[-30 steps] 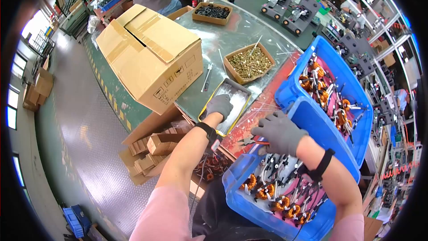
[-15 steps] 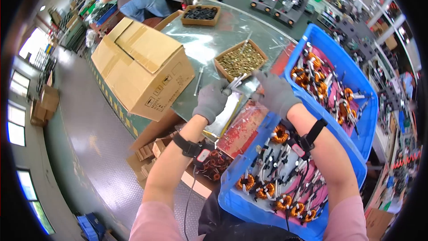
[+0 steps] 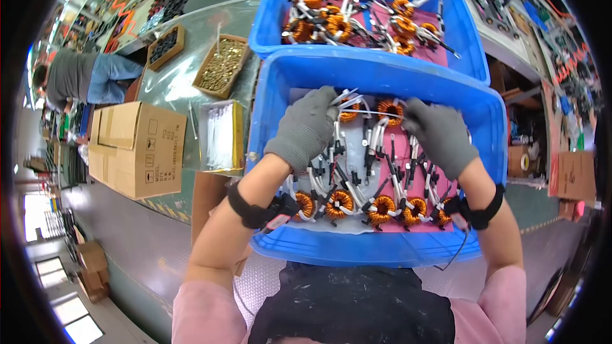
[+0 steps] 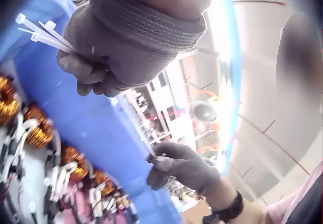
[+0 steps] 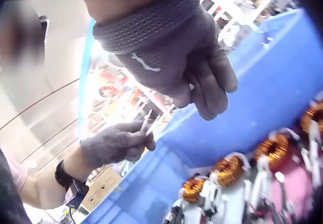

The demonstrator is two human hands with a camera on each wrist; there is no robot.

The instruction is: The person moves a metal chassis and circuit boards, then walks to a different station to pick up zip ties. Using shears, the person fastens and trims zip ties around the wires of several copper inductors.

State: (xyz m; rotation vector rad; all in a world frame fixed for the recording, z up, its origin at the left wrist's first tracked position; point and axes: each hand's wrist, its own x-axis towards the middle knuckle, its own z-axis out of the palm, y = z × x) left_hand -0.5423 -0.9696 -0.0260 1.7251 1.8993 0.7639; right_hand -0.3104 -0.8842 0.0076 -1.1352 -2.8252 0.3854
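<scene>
My gloved left hand [image 3: 305, 129] grips a small bundle of white cable ties [image 4: 45, 36], whose heads stick out past the fingers in the left wrist view. One thin white cable tie [image 3: 376, 113] stretches from this hand to my gloved right hand [image 3: 444, 137], which pinches its other end. Both hands are over the near blue bin [image 3: 376, 251]. Inside, copper-wound ring coils [image 3: 339, 204] with white and black leads lie in rows on pink and white sheets. The tie crosses in front of the far-row coils [image 3: 390, 112] in the head view.
A second blue bin [image 3: 475, 38] of coils stands beyond the near one. On the bench at left are a yellow-edged box [image 3: 237, 137] of white cable ties, a carton of brass-coloured fasteners [image 3: 220, 67] and a large cardboard box [image 3: 143, 150]. Another person [image 3: 89, 79] bends at the far left.
The left hand has come out of the cable-tie box with a bundle. Both hands and the view have turned right to the near bin. Pliers, earlier in the right hand, are out of sight.
</scene>
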